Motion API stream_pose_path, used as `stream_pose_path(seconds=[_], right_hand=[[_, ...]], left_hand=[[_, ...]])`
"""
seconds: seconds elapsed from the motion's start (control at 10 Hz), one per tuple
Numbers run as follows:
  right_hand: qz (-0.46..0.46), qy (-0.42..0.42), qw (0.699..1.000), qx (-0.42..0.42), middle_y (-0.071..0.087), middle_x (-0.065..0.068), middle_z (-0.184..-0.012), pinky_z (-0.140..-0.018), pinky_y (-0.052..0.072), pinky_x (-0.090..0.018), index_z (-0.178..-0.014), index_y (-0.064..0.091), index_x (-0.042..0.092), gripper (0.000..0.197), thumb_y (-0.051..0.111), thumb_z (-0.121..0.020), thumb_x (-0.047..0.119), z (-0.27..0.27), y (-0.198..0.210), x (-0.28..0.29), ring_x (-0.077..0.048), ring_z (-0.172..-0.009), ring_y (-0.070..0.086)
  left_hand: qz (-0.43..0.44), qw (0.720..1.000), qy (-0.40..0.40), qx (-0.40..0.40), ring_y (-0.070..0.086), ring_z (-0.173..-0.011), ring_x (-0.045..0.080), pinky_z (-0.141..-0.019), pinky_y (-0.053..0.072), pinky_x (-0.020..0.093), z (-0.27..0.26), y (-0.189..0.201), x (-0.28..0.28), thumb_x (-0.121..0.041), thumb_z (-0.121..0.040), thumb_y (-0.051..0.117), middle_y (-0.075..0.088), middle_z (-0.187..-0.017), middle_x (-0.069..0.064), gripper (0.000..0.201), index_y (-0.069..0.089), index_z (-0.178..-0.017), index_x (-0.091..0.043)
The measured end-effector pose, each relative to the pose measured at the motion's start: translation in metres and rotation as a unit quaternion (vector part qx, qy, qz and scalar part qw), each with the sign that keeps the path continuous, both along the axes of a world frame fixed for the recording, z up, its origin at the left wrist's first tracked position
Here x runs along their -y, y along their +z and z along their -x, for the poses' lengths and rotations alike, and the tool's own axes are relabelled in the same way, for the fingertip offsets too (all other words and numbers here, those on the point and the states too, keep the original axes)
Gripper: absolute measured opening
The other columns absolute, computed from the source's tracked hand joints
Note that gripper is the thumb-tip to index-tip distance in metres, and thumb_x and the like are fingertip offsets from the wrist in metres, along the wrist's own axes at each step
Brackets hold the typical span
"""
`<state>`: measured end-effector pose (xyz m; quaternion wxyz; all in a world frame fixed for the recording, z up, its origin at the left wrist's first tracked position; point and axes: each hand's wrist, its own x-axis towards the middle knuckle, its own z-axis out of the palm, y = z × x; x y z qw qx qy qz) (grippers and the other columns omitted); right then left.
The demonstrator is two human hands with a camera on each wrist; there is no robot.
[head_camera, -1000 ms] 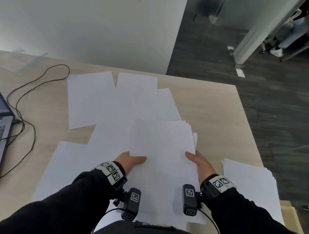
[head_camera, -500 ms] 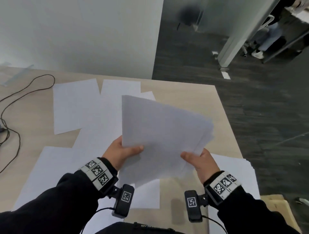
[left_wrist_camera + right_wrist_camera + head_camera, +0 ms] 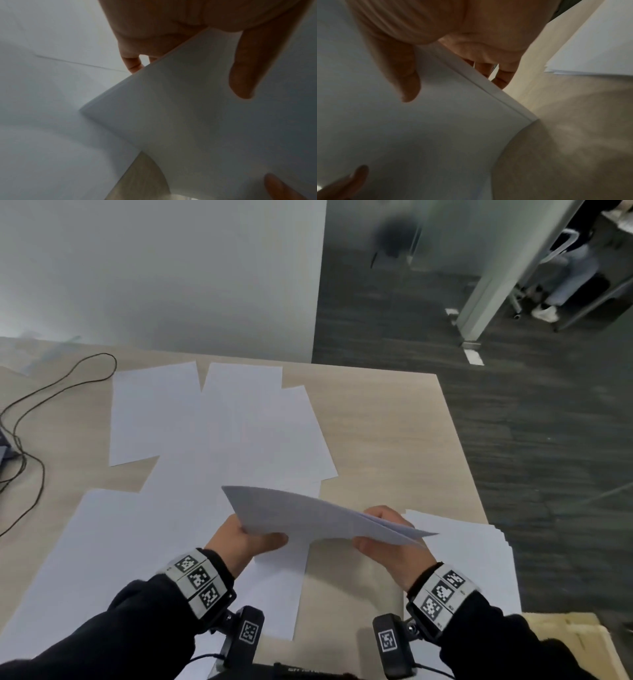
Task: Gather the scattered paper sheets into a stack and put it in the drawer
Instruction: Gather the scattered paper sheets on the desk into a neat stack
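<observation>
Setting: pale wood-grain counter set against a white wall, dark carpet beyond its right edge; a thin black cable loops at the far left.
Held item: thin bundle of white paper sheets, clear of the counter and tipped forward, so its face is strongly foreshortened in the head view.
Change: one second ago the bundle lies flat on the counter under both hands; half a second ago it stands raised, face toward the camera; now it is tilted well over, far edge dropped toward the surface.
Left hand: pinches the bundle's left side, thumb on the near face, fingers curled behind.
Right hand: pinches the right side in the same manner, thumb on the near face, fingers behind.
Edge condition: right wrist view shows the sheet edges slightly stepped, not flush.
Loose sheets: several white paper sheets lie spread and overlapping on the counter, uncollected.
Second pile: rough stack of white sheets at the counter's right edge, just beside the right hand.
Drawer: not visible in any view.
Assessment: the lift and tilt suggest squaring the bundle or moving it onto another pile; gathering appears well short of complete.
Risk: a light two-point pinch on unaligned sheets may let one slip.
</observation>
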<state>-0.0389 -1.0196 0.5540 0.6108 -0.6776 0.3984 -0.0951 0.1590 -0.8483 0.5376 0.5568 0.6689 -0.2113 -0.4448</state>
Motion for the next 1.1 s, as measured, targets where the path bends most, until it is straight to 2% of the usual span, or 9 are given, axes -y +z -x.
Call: stream_pose_path(seconds=[0.1,0.2,0.3,0.4,0.5,0.6,0.8,0.9,1.1], right_hand=[[0.043,0.006,0.998,-0.051,0.058,0.016,-0.072,-0.058,0.045,-0.005,-0.076,0.057,0.036,0.028,0.071,-0.086,0.013,0.006,-0.001,0.004,0.002,-0.064,0.054],[0.060,0.013,0.994,-0.090,0.047,0.015,-0.060,-0.052,0.042,-0.011,-0.067,0.049,0.031,0.033,0.062,-0.090,0.010,0.010,-0.008,0.008,-0.001,-0.054,0.043],[0.064,-0.013,0.997,-0.052,0.056,0.007,-0.063,-0.065,0.044,-0.028,-0.075,0.060,0.018,0.019,0.055,-0.082,0.001,0.017,-0.005,0.016,-0.008,-0.060,0.049],[0.011,-0.081,0.997,0.013,0.074,0.002,-0.086,-0.073,0.054,-0.029,-0.096,0.068,0.020,0.028,0.056,-0.083,-0.001,0.043,0.001,0.028,-0.016,-0.077,0.068],[-0.020,-0.126,0.992,0.021,0.075,-0.001,-0.100,-0.084,0.056,-0.036,-0.104,0.066,0.023,0.035,0.055,-0.084,-0.002,0.083,-0.007,0.040,-0.020,-0.093,0.070],[-0.020,-0.162,0.984,-0.067,0.074,0.005,-0.096,-0.076,0.055,-0.028,-0.106,0.063,0.026,0.036,0.052,-0.083,0.001,0.137,-0.029,0.046,-0.016,-0.091,0.070],[-0.032,-0.243,0.956,-0.161,0.069,0.011,-0.100,-0.064,0.048,-0.013,-0.108,0.057,0.032,0.039,0.050,-0.084,0.001,0.228,-0.054,0.040,-0.005,-0.087,0.065],[-0.026,-0.262,0.945,-0.196,0.071,0.011,-0.097,-0.079,0.055,-0.031,-0.113,0.058,0.030,0.040,0.054,-0.081,0.007,0.253,-0.070,0.042,-0.008,-0.087,0.067],[0.023,-0.277,0.922,-0.270,0.062,0.003,-0.094,-0.079,0.049,-0.030,-0.108,0.058,0.031,0.030,0.059,-0.081,0.017,0.264,-0.079,0.042,-0.014,-0.085,0.061]], left_hand=[[-0.019,0.999,0.026,0.001,0.071,-0.091,0.010,-0.080,0.049,0.029,0.015,0.001,0.008,-0.018,-0.061,0.077,0.077,-0.097,-0.002,0.035,0.076,-0.091,-0.037],[-0.030,0.999,0.008,0.010,0.070,-0.094,0.012,-0.080,0.050,0.031,0.028,0.000,0.019,-0.021,-0.062,0.076,0.076,-0.098,-0.002,0.037,0.073,-0.098,-0.026],[-0.032,0.998,0.045,0.040,0.071,-0.078,0.004,-0.069,0.051,0.020,0.038,0.005,0.035,-0.028,-0.064,0.071,0.077,-0.085,-0.009,0.026,0.072,-0.090,-0.023],[-0.054,0.996,0.048,0.044,0.071,-0.065,0.011,-0.060,0.055,0.020,0.050,0.010,0.055,-0.029,-0.066,0.062,0.075,-0.072,-0.003,0.023,0.072,-0.081,-0.015],[-0.073,0.995,0.006,0.060,0.071,-0.078,0.020,-0.071,0.057,0.035,0.072,-0.001,0.077,-0.029,-0.070,0.054,0.075,-0.087,0.000,0.029,0.066,-0.096,-0.024],[-0.107,0.990,-0.072,0.064,0.059,-0.065,0.019,-0.051,0.048,0.029,0.106,-0.024,0.100,-0.021,-0.076,0.051,0.066,-0.083,0.007,0.024,0.060,-0.098,-0.018],[-0.219,0.939,-0.253,0.083,0.072,-0.072,0.037,-0.049,0.045,0.029,0.164,-0.069,0.130,-0.012,-0.084,0.067,0.067,-0.059,0.005,0.019,0.052,-0.072,-0.011],[-0.239,0.923,-0.286,0.095,0.072,-0.078,0.039,-0.051,0.047,0.031,0.184,-0.079,0.139,-0.016,-0.083,0.069,0.072,-0.064,0.007,0.014,0.059,-0.081,-0.006],[-0.257,0.921,-0.268,0.123,0.069,-0.066,0.017,-0.045,0.049,0.025,0.182,-0.074,0.141,-0.027,-0.085,0.072,0.074,-0.081,0.004,0.019,0.060,-0.099,-0.023]])
